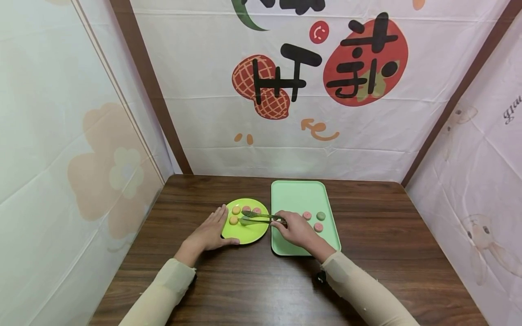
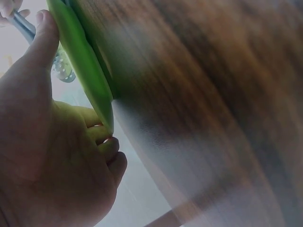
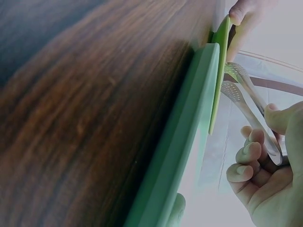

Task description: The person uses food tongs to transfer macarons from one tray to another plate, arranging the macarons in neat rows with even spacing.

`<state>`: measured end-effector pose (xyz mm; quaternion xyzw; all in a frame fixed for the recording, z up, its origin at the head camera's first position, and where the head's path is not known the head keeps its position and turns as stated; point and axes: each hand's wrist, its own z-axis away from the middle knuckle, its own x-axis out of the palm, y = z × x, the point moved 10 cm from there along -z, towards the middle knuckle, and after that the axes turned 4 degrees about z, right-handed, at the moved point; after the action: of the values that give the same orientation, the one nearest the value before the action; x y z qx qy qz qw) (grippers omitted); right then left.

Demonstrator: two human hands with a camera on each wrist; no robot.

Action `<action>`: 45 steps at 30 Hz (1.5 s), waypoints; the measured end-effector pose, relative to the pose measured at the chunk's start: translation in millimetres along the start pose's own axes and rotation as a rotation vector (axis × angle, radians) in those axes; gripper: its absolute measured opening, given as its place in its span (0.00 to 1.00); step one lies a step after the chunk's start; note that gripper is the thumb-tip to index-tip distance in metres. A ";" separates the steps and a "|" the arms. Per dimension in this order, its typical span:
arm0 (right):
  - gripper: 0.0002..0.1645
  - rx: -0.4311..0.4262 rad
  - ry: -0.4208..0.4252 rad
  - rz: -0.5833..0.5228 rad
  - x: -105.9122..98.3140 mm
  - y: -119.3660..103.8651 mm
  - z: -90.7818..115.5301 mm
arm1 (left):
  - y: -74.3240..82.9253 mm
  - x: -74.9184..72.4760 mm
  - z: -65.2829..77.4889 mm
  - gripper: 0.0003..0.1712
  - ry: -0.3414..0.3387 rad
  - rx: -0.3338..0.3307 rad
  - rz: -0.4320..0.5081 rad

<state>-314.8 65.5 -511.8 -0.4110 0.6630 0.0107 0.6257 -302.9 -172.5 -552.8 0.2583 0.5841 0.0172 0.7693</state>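
Observation:
A lime-green plate [image 1: 248, 234] holds yellow macarons [image 1: 234, 220] and pink macarons [image 1: 256, 210]. My left hand [image 1: 210, 231] rests along its left rim, thumb at the front edge and fingers stretched along the side. Metal tongs [image 3: 244, 109] are gripped in my right hand [image 1: 297, 228], between thumb and curled fingers. Their perforated tips reach left over the plate, apart from each other, among the macarons. I cannot tell whether a macaron sits between them. Under my right hand lies a mint-green tray [image 1: 299, 194] with pink macarons [image 1: 318, 227] and a green macaron [image 1: 321, 216].
The plate and tray lie side by side on a dark wooden table [image 1: 253, 290]. A printed white cloth [image 1: 204, 122] hangs behind the table's far edge, and more cloth stands at both sides.

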 end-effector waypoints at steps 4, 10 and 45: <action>0.13 0.006 0.003 -0.020 -1.9 -0.5 1.5 | 0.2 0.4 -0.6 0.74 -0.002 -0.002 0.004; 0.14 0.014 0.006 -0.025 -2.9 -0.2 3.2 | -0.4 0.9 -1.0 0.74 -0.004 -0.006 0.006; 0.14 0.008 0.103 -0.097 -35.0 5.2 27.8 | -2.7 3.2 -3.7 0.74 0.017 0.011 0.005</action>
<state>-299.1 102.2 -491.1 -0.4402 0.6736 -0.0432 0.5922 -305.9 -172.4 -557.4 0.2639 0.5901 0.0182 0.7627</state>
